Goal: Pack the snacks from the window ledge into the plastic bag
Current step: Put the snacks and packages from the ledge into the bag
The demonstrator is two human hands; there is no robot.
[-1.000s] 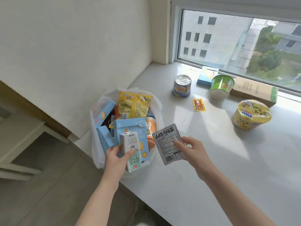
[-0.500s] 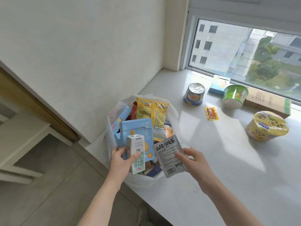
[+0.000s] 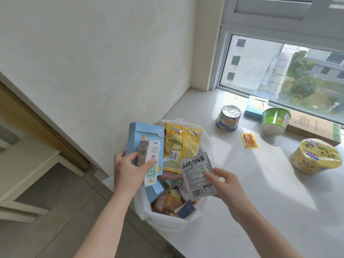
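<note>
Left hand (image 3: 128, 170) grasping small milk carton (image 3: 149, 162) against blue box (image 3: 147, 138), right hand (image 3: 223, 183) pinching grey sachet (image 3: 197, 174), both above white plastic bag (image 3: 167, 222) on ledge (image 3: 260, 211)

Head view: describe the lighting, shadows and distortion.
Head view: daylight through the window falls in bright patches on the ledge; the yellow noodle bowl casts a soft shadow toward the camera; the silver can lid glares; wide-angle bending curves the wall edge.

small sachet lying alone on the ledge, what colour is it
Yellow with a red-orange centre, the small sachet; head view.
</note>
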